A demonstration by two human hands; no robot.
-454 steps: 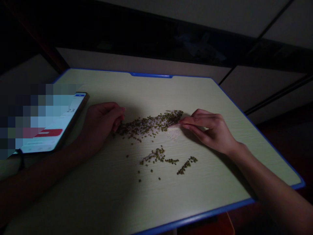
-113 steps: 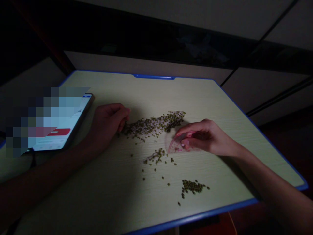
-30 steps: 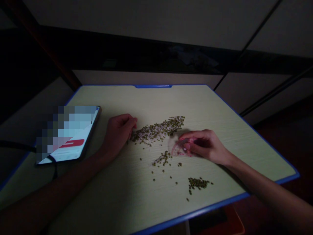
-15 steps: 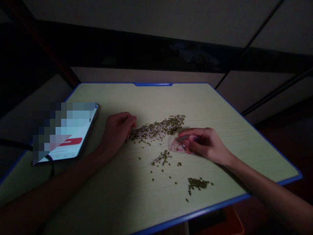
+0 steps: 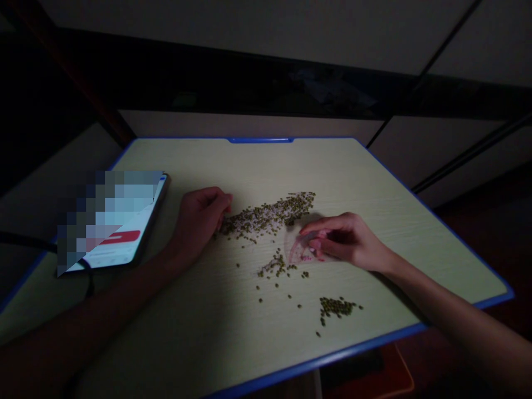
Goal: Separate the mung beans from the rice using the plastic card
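My right hand [image 5: 347, 241] pinches a clear protractor [image 5: 297, 252] with pink markings, its curved edge turned left. That edge lies beside a small cluster of green beans mixed with pale grains [image 5: 274, 265]. A longer heap of green beans and pale grains [image 5: 266, 217] stretches across the middle of the table. At the heap's left end my left hand [image 5: 203, 213] rests on its side with curled fingers; whatever may be inside them is hidden. Nearer the front edge sits a separate pile of green beans [image 5: 336, 306], with no pale grains visible in it.
A lit tablet or phone [image 5: 120, 238], partly pixelated, lies at the left with a dark cable [image 5: 88, 277] over its corner. The pale table [image 5: 249, 166] has a blue rim. Single beans are scattered between the piles. Cabinet panels [image 5: 249, 124] stand behind.
The protractor has turned slightly, and its lower edge now comes closer to the small cluster. My left hand stays in place. The view has shifted a little.
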